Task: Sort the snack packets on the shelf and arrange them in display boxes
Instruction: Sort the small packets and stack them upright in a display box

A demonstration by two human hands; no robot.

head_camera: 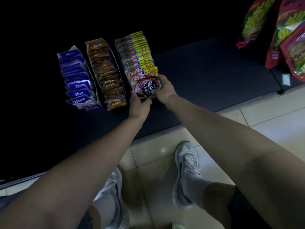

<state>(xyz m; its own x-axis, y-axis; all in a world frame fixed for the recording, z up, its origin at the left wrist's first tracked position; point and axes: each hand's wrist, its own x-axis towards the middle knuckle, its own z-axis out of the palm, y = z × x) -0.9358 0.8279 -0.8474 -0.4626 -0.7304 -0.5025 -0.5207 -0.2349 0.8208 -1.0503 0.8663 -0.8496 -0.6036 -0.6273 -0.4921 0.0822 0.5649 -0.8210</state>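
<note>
Hands are pinching the front packet (145, 85), left hand (139, 104) at seven o'clock, right hand (165, 90) at three, seemingly to square it up.

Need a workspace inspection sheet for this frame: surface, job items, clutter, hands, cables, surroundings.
Surface: dark shelf, dimly lit.
Job's things: three rows in display boxes: blue packets left, brown packets middle, yellow-cornered packets right.
Clutter: askew brown packet at the middle row's near end.
Grippers: left hand and right hand both grip the front packet of the right row.
Cables: nothing seen.
Surroundings: tiled floor, large red bags at right, white sneakers.
</note>
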